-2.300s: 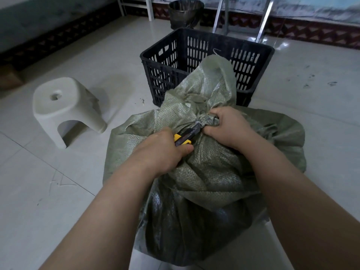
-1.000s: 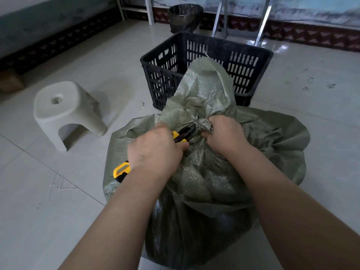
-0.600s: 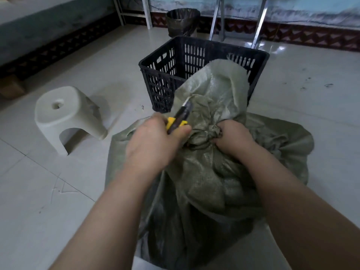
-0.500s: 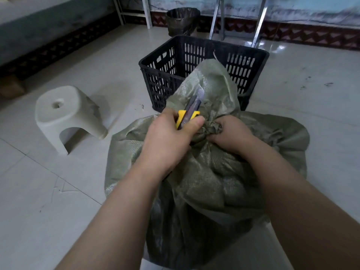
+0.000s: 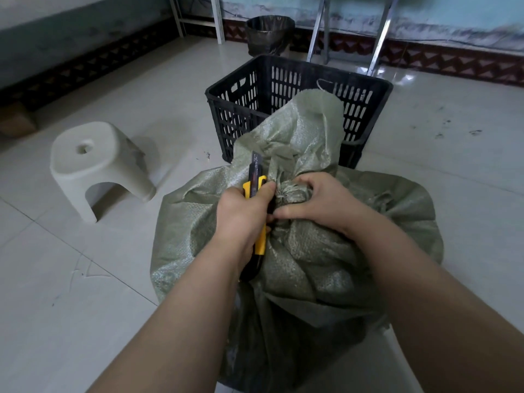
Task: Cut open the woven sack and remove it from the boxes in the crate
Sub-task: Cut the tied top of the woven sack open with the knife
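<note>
The sack (image 5: 312, 251) is coarse woven plastic cloth, crinkled, with a faint sheen on its folds. The knife (image 5: 259, 245) has a smooth yellow-and-black plastic handle and a dull metal blade. The crate (image 5: 241, 109) is matt black plastic. The stool (image 5: 96, 154) is smooth pale plastic, and the floor (image 5: 85, 279) is glossy tile, scuffed in places.

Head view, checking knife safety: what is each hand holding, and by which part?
Left hand grips the utility knife by its yellow-black handle; right hand grips the woven sack at its bunched neck.
</note>
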